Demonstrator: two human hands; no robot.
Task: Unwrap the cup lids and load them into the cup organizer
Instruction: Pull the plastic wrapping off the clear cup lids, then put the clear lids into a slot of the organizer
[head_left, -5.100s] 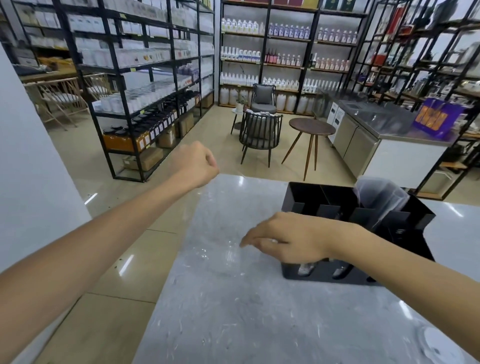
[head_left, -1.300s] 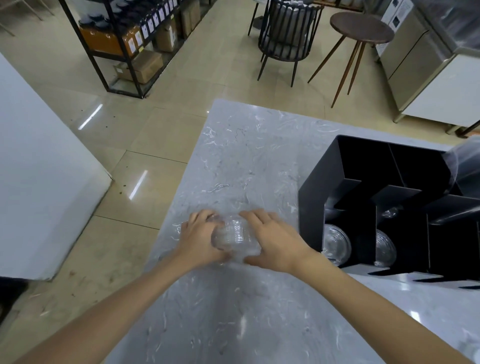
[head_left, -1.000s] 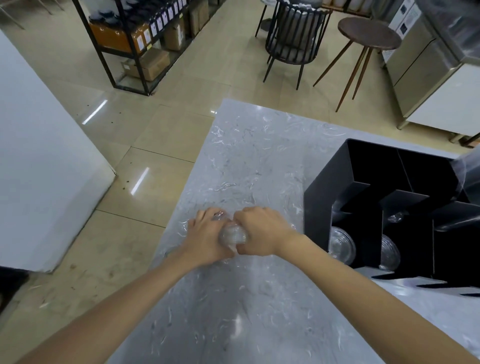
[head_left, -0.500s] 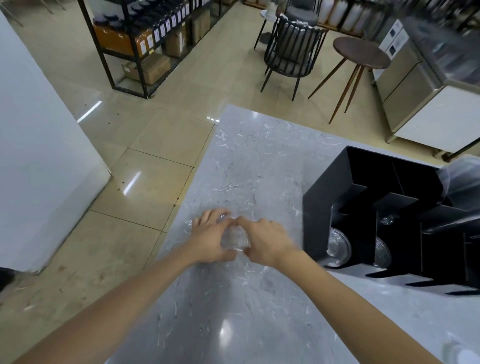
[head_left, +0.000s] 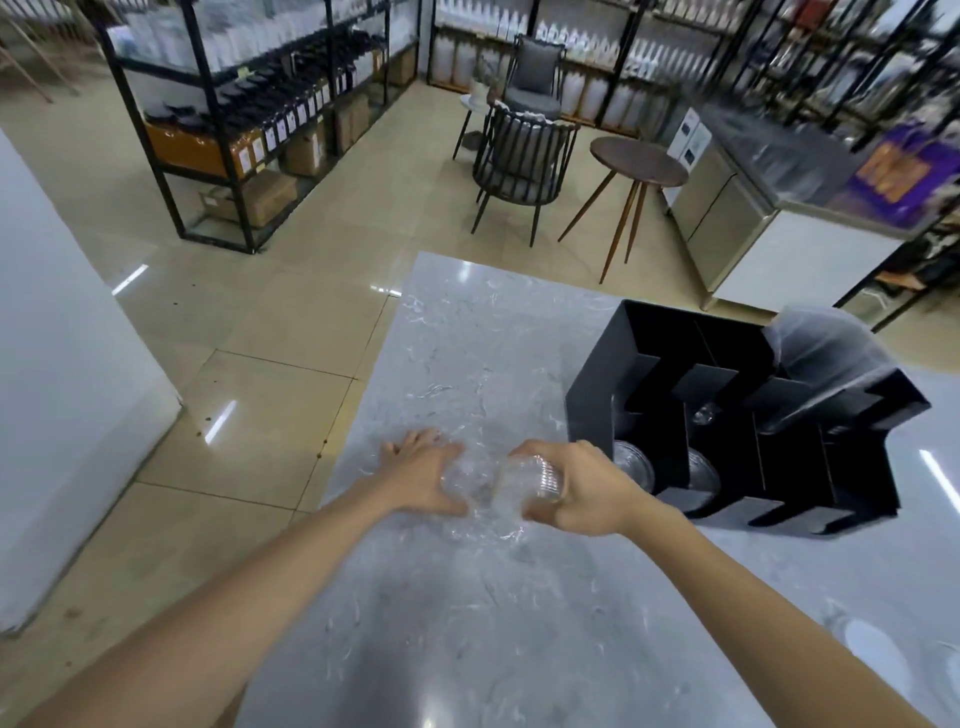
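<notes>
On the grey marble table (head_left: 467, 613) both hands work close together near its left edge; the right hand (head_left: 576, 488) has its fingers and thumb curled round a short stack of clear cup lids (head_left: 535, 475), the ribbed rims of the stack showing between the fingertips above and the thumb below, so the lids sit inside the curl of the hand rather than beside it; the stack is lifted slightly and tilted on its side, its open end facing left; the left hand (head_left: 421, 475) lies flatter, fingers spread and pressing down on the crumpled clear plastic wrap (head_left: 467, 483), which trails from the stack across the table between the two hands and is partly under the left palm; whether the left thumb pinches the wrap or only rests on it I cannot tell; just to the right of the right hand stands the black cup organizer (head_left: 727, 415), its slots open towards the person; two of its front slots already hold clear lids (head_left: 631, 465) standing on edge; a loose clear bag (head_left: 826, 353) sticks up from the organizer's far right compartment; beyond the table stand a round side table (head_left: 639, 161) and a dark chair (head_left: 524, 156).
</notes>
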